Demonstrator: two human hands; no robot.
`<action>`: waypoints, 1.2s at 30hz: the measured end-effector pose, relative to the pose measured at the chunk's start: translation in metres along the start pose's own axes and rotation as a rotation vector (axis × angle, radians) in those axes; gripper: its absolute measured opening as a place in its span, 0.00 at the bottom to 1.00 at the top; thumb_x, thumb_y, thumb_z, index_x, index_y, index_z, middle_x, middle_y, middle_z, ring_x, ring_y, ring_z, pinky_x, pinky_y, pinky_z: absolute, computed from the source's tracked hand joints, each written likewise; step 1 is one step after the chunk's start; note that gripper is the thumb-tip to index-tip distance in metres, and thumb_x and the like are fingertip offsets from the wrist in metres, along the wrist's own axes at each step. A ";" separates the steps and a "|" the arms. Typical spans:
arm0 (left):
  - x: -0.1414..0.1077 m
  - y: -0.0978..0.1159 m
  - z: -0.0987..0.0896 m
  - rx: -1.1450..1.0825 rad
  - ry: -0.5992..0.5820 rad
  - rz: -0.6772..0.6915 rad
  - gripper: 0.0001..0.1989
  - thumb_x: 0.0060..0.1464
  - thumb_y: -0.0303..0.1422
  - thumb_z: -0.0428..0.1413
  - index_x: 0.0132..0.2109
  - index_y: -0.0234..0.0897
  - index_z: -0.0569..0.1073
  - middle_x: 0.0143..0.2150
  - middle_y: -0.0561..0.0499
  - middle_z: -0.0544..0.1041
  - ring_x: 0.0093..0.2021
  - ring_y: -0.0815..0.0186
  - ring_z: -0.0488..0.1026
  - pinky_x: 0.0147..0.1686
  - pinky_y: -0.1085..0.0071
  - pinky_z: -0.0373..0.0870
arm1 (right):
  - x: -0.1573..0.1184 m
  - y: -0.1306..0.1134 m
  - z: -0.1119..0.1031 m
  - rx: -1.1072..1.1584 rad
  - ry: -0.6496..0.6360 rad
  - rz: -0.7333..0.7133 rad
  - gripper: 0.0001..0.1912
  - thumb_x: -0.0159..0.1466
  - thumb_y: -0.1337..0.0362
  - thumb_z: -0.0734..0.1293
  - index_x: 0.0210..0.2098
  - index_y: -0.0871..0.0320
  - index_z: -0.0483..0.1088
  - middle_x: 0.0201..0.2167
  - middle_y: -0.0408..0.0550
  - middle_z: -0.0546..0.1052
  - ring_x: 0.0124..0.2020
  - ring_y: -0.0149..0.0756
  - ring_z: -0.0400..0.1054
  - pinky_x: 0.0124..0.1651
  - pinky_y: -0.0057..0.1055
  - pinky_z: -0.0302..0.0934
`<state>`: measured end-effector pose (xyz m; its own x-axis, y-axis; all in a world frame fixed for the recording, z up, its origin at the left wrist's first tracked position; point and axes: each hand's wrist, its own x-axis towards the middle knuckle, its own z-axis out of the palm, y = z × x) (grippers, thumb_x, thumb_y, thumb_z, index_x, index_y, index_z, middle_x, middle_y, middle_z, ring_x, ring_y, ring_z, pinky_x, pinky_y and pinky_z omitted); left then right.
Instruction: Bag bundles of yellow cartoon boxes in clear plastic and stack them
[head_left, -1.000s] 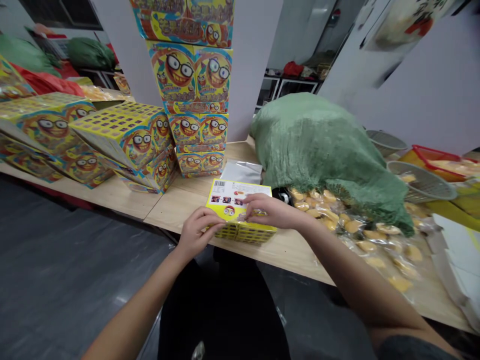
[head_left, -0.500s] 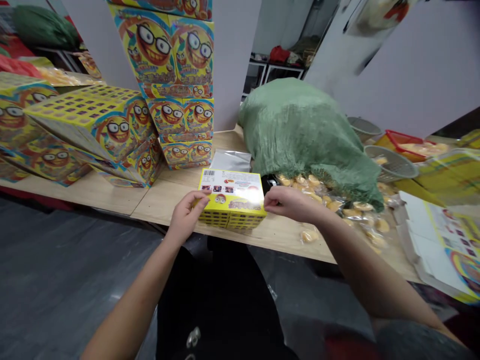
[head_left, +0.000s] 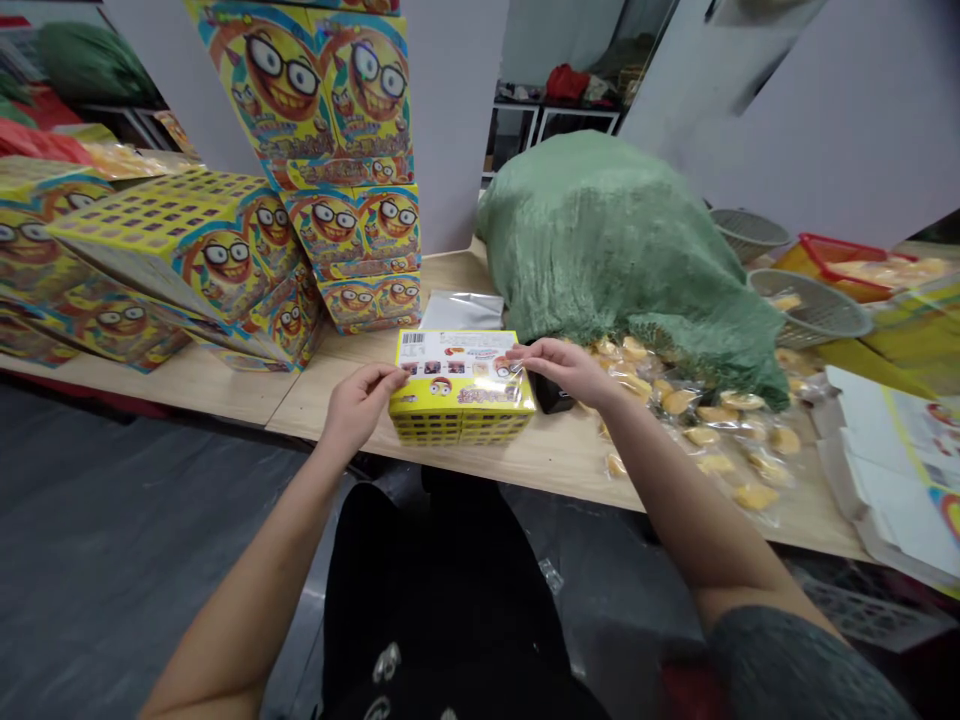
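Yellow box [head_left: 463, 388] lies flat near the front edge of the wooden counter [head_left: 330, 385], barcode side up. Left hand [head_left: 358, 402] and right hand [head_left: 564, 366] sit at either end, fingers curved over its top; whether they grip it, I cannot tell. Green sack [head_left: 622, 245] and clear packets [head_left: 697, 430] lie just to the right.

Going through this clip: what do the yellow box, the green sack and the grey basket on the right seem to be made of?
The yellow box looks like printed cardboard with a glossy finish, going by its crisp edges and the shine on top; a clear film wrap is possible. The green sack looks like matte woven plastic, given its fine weave and soft creases. The grey basket looks like moulded plastic with a perforated wall, though it is too distant to be sure.
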<state>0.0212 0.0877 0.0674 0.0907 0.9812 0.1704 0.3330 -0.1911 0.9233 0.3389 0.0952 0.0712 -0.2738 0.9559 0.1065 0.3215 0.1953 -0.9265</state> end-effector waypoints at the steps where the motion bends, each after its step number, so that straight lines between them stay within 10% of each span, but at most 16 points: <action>1: 0.000 -0.002 0.000 0.021 0.000 0.003 0.14 0.53 0.42 0.55 0.36 0.37 0.76 0.37 0.49 0.79 0.40 0.63 0.75 0.42 0.70 0.71 | 0.001 0.002 0.000 -0.010 0.020 -0.001 0.11 0.60 0.53 0.65 0.33 0.53 0.71 0.44 0.46 0.78 0.52 0.41 0.68 0.56 0.42 0.59; 11: 0.001 -0.010 0.017 0.029 0.139 -0.121 0.15 0.53 0.43 0.53 0.37 0.37 0.76 0.31 0.50 0.79 0.38 0.63 0.76 0.41 0.69 0.72 | 0.010 0.015 -0.001 -0.101 0.169 0.061 0.15 0.56 0.50 0.68 0.28 0.55 0.75 0.31 0.46 0.79 0.41 0.42 0.73 0.47 0.37 0.64; 30: 0.021 0.011 0.005 0.069 -0.099 -0.077 0.13 0.53 0.42 0.55 0.32 0.36 0.73 0.28 0.50 0.78 0.32 0.63 0.77 0.35 0.69 0.73 | 0.006 0.018 -0.003 0.012 0.205 0.019 0.12 0.60 0.52 0.65 0.28 0.54 0.71 0.28 0.46 0.77 0.35 0.39 0.71 0.40 0.37 0.65; 36: 0.017 0.006 0.015 0.078 0.001 -0.098 0.12 0.55 0.42 0.53 0.34 0.37 0.72 0.32 0.51 0.79 0.31 0.64 0.78 0.32 0.72 0.71 | 0.015 0.021 -0.009 -0.108 0.226 0.005 0.11 0.59 0.53 0.65 0.30 0.55 0.70 0.29 0.45 0.75 0.32 0.37 0.69 0.39 0.36 0.64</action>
<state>0.0385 0.1026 0.0704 0.0532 0.9953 0.0812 0.4125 -0.0960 0.9059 0.3495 0.1154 0.0564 -0.0663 0.9792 0.1916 0.4204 0.2016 -0.8846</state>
